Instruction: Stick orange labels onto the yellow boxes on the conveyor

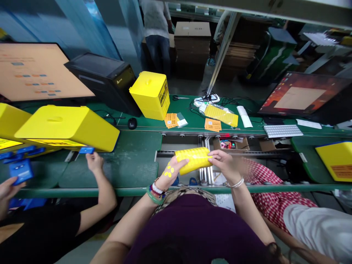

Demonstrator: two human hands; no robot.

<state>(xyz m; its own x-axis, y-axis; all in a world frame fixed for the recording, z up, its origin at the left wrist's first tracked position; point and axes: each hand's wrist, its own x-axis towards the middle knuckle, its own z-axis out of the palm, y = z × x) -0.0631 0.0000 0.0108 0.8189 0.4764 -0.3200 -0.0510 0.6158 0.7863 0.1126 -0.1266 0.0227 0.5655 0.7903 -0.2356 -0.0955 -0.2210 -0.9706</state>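
Purple shirt [192,231] fills my view's foreground; left hand [171,169] and right hand [222,164] pinch opposite ends of the curled sheet of yellow dot stickers [194,160], its long axis crosswise between them.

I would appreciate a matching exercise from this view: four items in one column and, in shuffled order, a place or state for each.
Items:
1 yellow dotted sheet
2 computer mouse
3 scissors
4 white keyboard

Places:
A in front of black unit
B right of tall yellow box
C curled between left hand and right hand
D below right monitor

Pairs: 1C, 2A, 3B, 4D
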